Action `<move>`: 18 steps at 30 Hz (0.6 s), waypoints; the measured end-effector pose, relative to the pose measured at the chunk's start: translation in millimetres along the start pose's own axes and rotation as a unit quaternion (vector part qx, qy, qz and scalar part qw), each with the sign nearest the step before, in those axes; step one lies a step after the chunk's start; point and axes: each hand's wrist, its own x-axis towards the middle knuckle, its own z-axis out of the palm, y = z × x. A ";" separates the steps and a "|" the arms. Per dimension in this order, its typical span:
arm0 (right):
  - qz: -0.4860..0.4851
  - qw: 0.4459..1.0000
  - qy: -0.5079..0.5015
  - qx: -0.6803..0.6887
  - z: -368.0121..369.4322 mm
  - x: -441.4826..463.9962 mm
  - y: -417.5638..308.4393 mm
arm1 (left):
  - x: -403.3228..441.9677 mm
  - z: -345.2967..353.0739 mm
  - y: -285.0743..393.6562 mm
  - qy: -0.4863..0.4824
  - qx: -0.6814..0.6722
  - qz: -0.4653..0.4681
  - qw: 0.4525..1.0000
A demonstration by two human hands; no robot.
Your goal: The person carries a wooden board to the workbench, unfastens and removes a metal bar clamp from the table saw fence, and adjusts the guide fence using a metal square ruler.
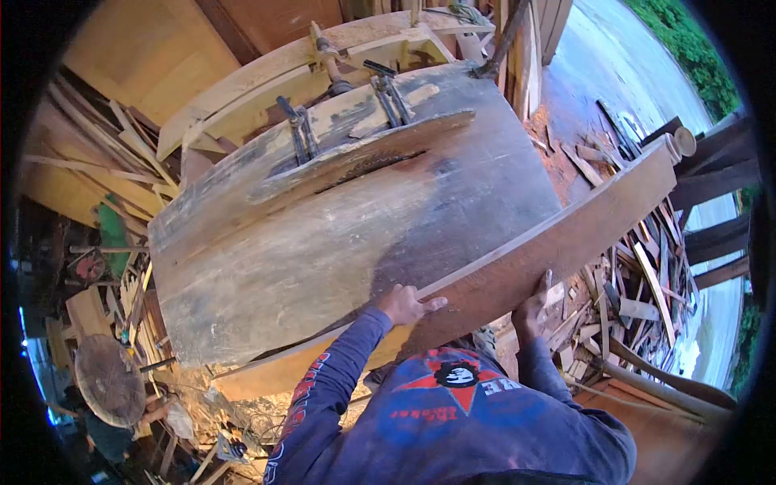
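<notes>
A long reddish-brown board (566, 230) stands on edge along the near side of a worn wooden table (307, 250), running from lower left to upper right. My left hand (411, 305) grips the board's top edge, its fingers over the edge and its thumb stretched along the face. Farther right, my right hand (533, 309) holds the board's near face from below, with its fingers pointing up. On the table's far part lies a thin curved wooden piece (364, 153), below two dark metal clamps (299, 129).
Wood scraps (638, 283) lie heaped on the ground at the right. A round wooden disc (111, 380) is at the lower left, near a partly visible person (109, 436). Curved frame pieces (242, 93) stand behind the table, and timber posts (719, 178) at the far right.
</notes>
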 end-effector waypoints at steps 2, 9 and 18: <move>0.049 0.997 -0.042 0.034 -8.5 5.5 2.3 | 5.9 6.0 -3.0 0.011 -0.013 0.003 1.000; -0.185 0.939 -0.199 -0.213 -152.7 79.3 102.4 | 19.0 20.2 -13.6 0.027 -0.022 -0.012 0.999; -0.065 0.939 -0.110 -0.321 -58.9 -20.8 46.9 | 30.4 32.9 -50.1 0.020 -0.003 -0.028 0.999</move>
